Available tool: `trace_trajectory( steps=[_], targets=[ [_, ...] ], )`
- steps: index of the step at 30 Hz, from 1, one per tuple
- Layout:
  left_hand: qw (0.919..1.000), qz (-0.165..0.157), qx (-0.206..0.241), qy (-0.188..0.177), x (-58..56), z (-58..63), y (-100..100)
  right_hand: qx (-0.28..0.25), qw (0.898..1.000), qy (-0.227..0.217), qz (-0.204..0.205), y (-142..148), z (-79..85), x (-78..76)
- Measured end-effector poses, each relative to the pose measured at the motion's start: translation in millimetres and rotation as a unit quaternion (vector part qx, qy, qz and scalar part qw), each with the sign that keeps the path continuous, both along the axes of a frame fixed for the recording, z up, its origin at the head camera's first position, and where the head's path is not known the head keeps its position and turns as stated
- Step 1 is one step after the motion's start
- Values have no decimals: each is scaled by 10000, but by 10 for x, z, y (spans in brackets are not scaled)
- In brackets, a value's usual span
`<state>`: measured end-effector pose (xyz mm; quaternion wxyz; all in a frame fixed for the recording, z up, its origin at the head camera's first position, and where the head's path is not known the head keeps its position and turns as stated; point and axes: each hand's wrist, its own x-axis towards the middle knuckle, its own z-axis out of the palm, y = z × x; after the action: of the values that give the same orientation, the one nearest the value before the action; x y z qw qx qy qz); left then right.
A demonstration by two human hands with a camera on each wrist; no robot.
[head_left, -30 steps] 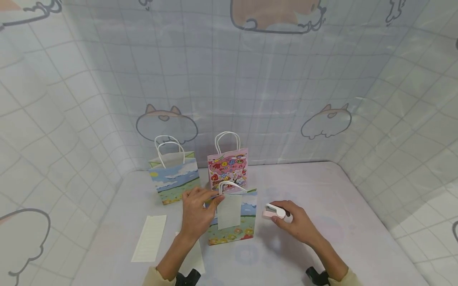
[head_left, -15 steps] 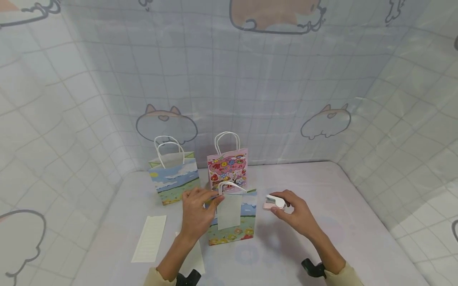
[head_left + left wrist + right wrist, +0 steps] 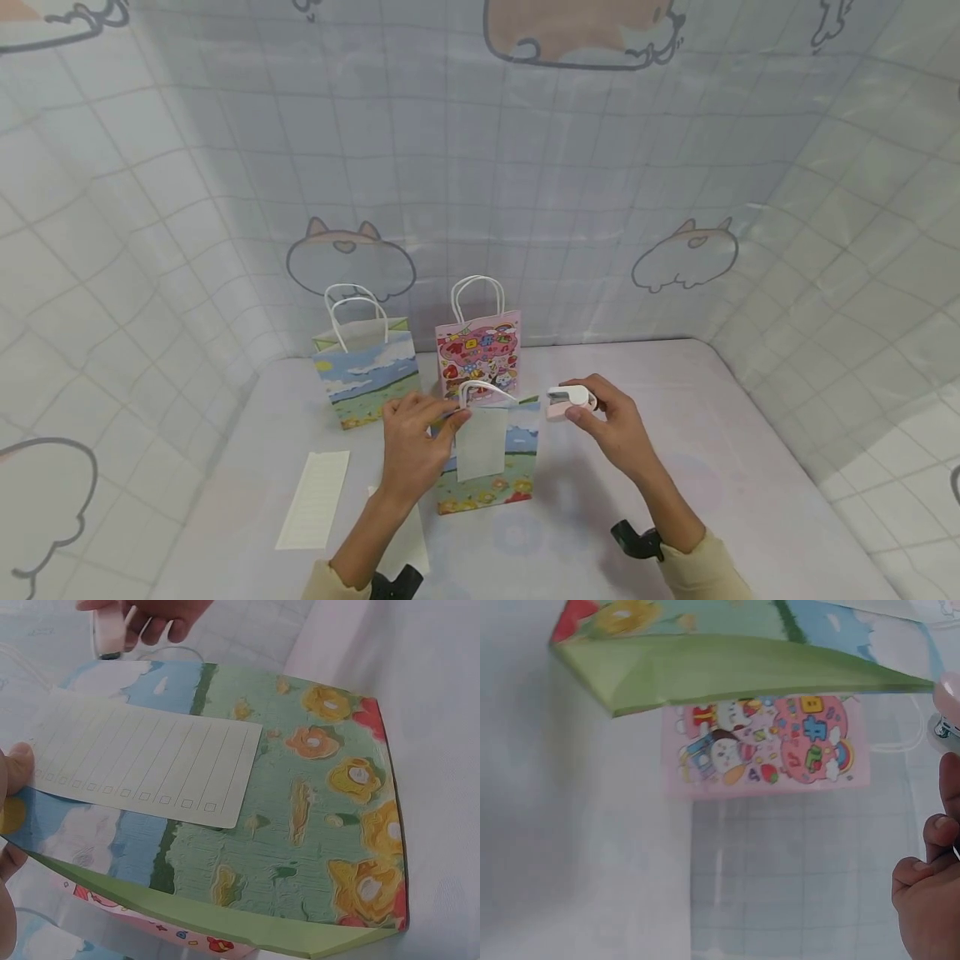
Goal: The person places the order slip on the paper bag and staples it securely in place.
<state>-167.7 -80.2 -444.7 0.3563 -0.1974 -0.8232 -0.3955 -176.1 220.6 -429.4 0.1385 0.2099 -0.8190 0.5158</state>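
Observation:
My left hand [image 3: 416,446] pinches a lined paper slip [image 3: 481,446] against the top edge of a paper gift bag [image 3: 517,475] with a sky-and-flower print. The slip lies flat on the bag's front, and its row of small checkboxes shows in the left wrist view. My right hand [image 3: 618,425] grips a small pink-and-white stapler [image 3: 572,401] between thumb and fingers. The stapler is just right of the bag's top corner, apart from the slip, with its jaws parted. In the right wrist view only part of the stapler [image 3: 946,701] shows at the edge.
Behind stand a second sky-print bag [image 3: 367,375] and a pink cartoon-print bag [image 3: 480,354], both with white handles. Two more paper slips lie on the table: one slip [image 3: 313,500] at left, another slip [image 3: 408,542] partly under my left forearm. A printed curtain [image 3: 525,208] encloses the table.
My right hand has risen and moved slightly left with the stapler, up to the level of the bag's top edge. My left hand, the slip and the bag have stayed in place.

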Motion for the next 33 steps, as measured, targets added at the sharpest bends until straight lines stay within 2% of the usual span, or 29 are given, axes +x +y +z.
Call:
trace_trajectory(
  steps=[5,16,19,26,33],
  targets=[
    [10000,55,-13,20,-2,-4,0,-392,9992,24,-34,-114,67,-55],
    [10000,78,-17,-21,4,3,17,-1116,9931,-355,-96,-381,174,-190],
    [9999,100,-37,-62,6,1,16,-1065,9935,-385,-120,-448,200,-207],
    [9998,132,-69,-125,15,18,21,-540,9975,-367,-282,-563,232,-227],
    [9998,137,-133,-78,20,38,29,-121,9987,-452,-185,-620,295,-234]
  ],
)
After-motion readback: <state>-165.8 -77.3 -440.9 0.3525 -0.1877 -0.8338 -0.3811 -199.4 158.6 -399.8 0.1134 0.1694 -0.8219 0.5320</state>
